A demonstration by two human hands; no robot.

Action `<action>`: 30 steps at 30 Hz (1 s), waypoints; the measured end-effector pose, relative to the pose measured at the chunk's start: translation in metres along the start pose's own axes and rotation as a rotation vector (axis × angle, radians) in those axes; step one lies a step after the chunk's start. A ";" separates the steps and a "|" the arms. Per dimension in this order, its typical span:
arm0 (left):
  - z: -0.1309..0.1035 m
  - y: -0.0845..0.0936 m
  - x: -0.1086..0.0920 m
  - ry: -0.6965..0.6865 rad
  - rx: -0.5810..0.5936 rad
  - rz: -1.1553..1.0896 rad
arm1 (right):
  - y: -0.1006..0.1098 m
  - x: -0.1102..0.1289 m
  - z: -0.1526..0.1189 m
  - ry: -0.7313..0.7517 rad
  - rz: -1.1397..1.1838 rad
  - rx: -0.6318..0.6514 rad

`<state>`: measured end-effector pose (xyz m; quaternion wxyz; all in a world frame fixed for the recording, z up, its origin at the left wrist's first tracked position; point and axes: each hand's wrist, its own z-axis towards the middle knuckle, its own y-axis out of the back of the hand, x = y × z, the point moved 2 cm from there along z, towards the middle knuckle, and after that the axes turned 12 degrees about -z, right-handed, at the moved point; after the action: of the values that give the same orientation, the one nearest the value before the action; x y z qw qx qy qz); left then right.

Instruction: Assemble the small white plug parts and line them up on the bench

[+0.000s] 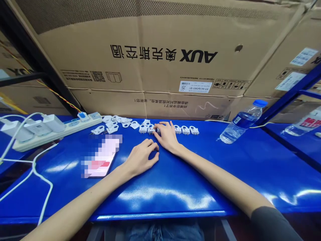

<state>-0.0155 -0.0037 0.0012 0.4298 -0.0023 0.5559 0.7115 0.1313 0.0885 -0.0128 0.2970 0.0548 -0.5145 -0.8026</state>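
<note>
Several white two-pin plugs with ring-shaped handles stand in a row on the blue table; one plug (185,130) is near the row's right end. My right hand (167,136) reaches into the middle of this row, thumb and index finger closed around a plug that they mostly hide. Just left of those fingers stands another white plug (150,129). My left hand (143,156) rests on the table nearer to me, fingers curved and thumb apart, with nothing in it. More ring-handled plugs lie in a loose pile (112,124) to the left.
A pink-screened phone (102,159), partly blurred out, lies left of my left hand. Beyond it are a white power strip (71,129) with chargers and a white cable (35,167). A water bottle (242,122) leans at the right. A large cardboard box (150,77) walls off the back.
</note>
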 end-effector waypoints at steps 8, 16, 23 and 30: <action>-0.001 0.001 0.000 0.008 -0.014 -0.067 | -0.007 -0.003 0.001 -0.006 0.002 -0.004; -0.002 -0.001 0.003 -0.002 -0.022 -0.145 | 0.000 0.002 0.001 -0.013 -0.007 0.005; -0.003 0.001 0.002 -0.047 -0.085 -0.091 | -0.005 0.007 0.010 0.144 -0.018 0.005; -0.001 0.007 -0.004 -0.096 -0.154 -0.063 | -0.023 0.016 0.033 0.233 -0.102 0.060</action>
<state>-0.0181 -0.0075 0.0085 0.4767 -0.0186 0.4781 0.7375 0.0959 0.1127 -0.0134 0.3116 0.1825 -0.4966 -0.7893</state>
